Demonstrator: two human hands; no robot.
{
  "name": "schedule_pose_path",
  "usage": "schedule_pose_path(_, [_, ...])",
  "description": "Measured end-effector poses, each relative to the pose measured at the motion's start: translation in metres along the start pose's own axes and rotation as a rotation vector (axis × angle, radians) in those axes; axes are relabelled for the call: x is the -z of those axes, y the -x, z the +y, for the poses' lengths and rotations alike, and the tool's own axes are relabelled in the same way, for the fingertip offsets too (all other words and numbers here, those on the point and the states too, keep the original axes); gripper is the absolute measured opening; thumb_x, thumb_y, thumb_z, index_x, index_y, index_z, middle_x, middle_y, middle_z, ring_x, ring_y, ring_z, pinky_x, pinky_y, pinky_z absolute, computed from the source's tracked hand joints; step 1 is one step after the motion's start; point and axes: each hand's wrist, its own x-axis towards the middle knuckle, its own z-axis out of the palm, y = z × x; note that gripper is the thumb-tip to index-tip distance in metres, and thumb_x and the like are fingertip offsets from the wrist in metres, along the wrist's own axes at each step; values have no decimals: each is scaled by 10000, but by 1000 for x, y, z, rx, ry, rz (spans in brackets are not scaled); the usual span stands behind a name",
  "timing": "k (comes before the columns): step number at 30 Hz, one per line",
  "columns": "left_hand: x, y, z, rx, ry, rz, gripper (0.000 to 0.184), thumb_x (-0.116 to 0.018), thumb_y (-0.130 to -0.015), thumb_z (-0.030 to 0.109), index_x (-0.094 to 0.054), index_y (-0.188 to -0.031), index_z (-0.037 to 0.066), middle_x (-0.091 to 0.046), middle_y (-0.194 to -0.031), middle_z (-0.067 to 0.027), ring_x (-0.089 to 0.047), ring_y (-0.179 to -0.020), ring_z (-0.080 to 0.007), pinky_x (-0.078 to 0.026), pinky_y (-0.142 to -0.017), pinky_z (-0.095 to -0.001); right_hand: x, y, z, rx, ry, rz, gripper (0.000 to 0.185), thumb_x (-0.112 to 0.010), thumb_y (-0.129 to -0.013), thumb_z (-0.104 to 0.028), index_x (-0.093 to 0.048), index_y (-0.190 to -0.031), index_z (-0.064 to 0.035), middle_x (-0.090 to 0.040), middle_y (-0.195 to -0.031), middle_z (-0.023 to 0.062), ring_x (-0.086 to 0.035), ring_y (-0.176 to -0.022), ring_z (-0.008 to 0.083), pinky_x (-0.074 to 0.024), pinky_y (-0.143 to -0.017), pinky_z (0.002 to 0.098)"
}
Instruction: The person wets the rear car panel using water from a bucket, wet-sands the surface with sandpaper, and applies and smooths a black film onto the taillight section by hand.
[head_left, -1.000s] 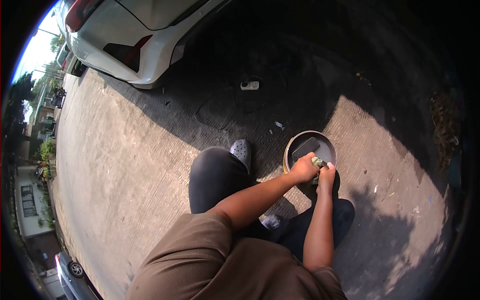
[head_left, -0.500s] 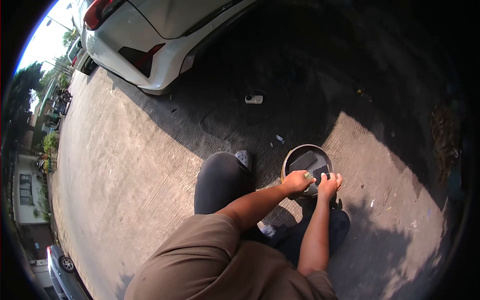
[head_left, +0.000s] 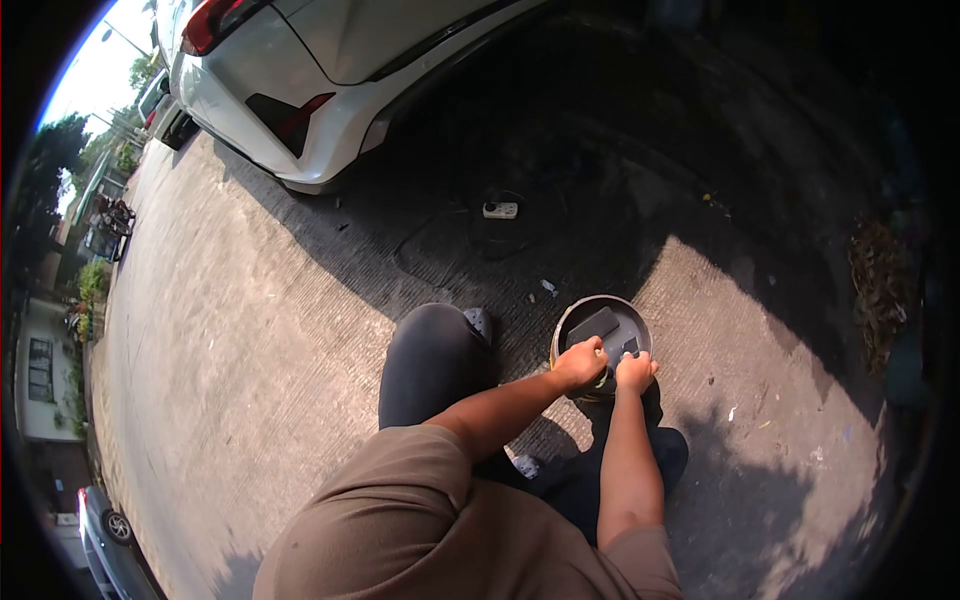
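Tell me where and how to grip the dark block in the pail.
Probably best by its two long edges, near the end farther from the left hand, coming down from above. The block looks oblong and lies broad face up; the pail's wall rings it, leaving the open top as the way in, and the left hand is close to its other end.
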Motion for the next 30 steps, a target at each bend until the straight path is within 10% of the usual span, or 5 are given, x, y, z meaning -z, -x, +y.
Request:
schedule_pose_path(8, [50, 3, -21, -129, -477, 405, 184, -624, -903, 226, -684, -1037, 115, -710, -1055, -136, -639, -1086, -370, -554, -887, -498, -8, -13, -7, -142, 11, -45, 408, -620, -968, -317, -624, -1343, -157, -355, -1576, 64, -387, -1433, 382, -405, -1103, 594])
schedule_pose_path(13, [52, 10, -34, 268, -514, 166, 1020, -687, -746, 795, -519, -1329, -24, -661, -1273, -247, -619, -1221, -417, -520, -1009, -491, 0, -5, -5, -138, -118, -77, 397, -623, -963, -315, -641, -1330, -163, -391, -1553, 50, -371, -1439, 387, -404, -1104, 596])
schedule_pose_path(17, [21, -15, -79, 344, -146, 101, 793, -613, -868, 437, -411, -1439, -75, -614, -1333, -309, -600, -1263, -422, -469, -1072, -456, -1, 2, -9, -138, -83, 11, 381, -630, -959, -318, -661, -1309, -172, -417, -1533, 53, -359, -1443, 411, -398, -1090, 622])
schedule_pose_path(30, [48, -22, -100, 203, -175, -34, 575, -544, -899, 276, -476, -1409, 20, -629, -1345, -260, -611, -1262, -402, -462, -1068, -497, -38, -14, 15, -115, -211, 88, 418, -762, -843, -231, -703, -1216, -52, -621, -1346, 214, -562, -1273, 403, -451, -1074, 482])
